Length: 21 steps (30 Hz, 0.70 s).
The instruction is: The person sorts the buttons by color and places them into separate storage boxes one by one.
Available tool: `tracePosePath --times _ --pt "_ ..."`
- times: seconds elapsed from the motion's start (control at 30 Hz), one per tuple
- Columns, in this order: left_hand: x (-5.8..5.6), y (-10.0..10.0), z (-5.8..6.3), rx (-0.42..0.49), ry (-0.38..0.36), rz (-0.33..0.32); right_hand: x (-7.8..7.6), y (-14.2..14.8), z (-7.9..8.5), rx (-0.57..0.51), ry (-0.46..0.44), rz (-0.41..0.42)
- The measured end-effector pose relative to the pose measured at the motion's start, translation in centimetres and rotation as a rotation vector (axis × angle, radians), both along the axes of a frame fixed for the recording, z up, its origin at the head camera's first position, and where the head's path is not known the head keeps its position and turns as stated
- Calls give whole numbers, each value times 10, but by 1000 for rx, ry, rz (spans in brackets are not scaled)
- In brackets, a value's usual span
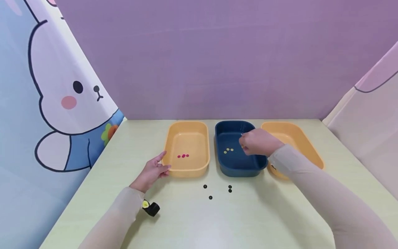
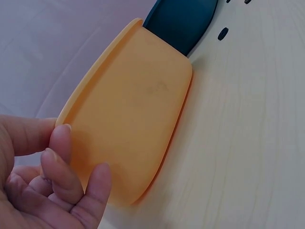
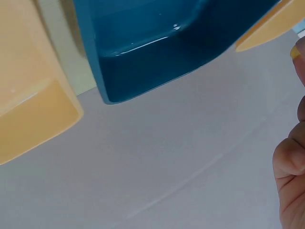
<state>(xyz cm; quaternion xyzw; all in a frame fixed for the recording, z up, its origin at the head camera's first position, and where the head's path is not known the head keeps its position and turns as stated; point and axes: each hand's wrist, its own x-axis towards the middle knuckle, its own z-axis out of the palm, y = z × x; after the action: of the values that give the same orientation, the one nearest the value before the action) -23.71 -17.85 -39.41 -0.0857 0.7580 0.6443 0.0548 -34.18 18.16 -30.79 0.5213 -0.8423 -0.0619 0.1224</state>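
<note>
So, purple backdrop (image 1: 217, 62) at the rear, pale tabletop (image 1: 186, 224) below it, three bins in a row on top: L yellow bin (image 1: 186, 171), blue bin (image 1: 239, 172) in the mid., R yellow bin (image 1: 306, 148), the last partly hidden by the R sleeve (image 1: 323, 200). L yellow bin & blue bin both have their long axis running near-to-far, short ends facing the person; R yellow bin's runs roughly likewise, w/ its far end angled L in the head view. L hand (image 1: 152, 173) is at the near-L corner of L yellow bin, fingers pinching its rim, so the bin lies just R of that hand, touching it. R hand (image 1: 259, 141) is over the R side of blue bin in the head view, fingers curled in, tips pinching a small yellow piece (image 3: 294, 51) that looks like a button; it sits right at the fingertips. Which way its flat face points: can't tell, too little shows. Black gadget (image 1: 152, 209) by the L sleeve (image 1: 112, 218). Smallest stuff: a few pink buttons (image 1: 187, 155) clustered twd the near end of L yellow bin, apart from the L hand's fingers; three yellow buttons (image 1: 231, 149) in blue bin, L of the R hand; four black buttons (image 1: 210, 197) on the tabletop nearer the person, two close tog. & lined up near-to-far, other two apart.
</note>
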Motion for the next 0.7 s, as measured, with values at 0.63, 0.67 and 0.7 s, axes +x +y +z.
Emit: tracePosePath --times 0.63,0.67,0.7 --pt "-5 5 0 11 10 19 -30 -2 -4 27 -51 -24" --pt "-5 5 0 12 9 23 -31 -2 -4 33 -60 -29" --pt "-5 6 0 15 8 27 -33 -2 -4 37 -71 -35"
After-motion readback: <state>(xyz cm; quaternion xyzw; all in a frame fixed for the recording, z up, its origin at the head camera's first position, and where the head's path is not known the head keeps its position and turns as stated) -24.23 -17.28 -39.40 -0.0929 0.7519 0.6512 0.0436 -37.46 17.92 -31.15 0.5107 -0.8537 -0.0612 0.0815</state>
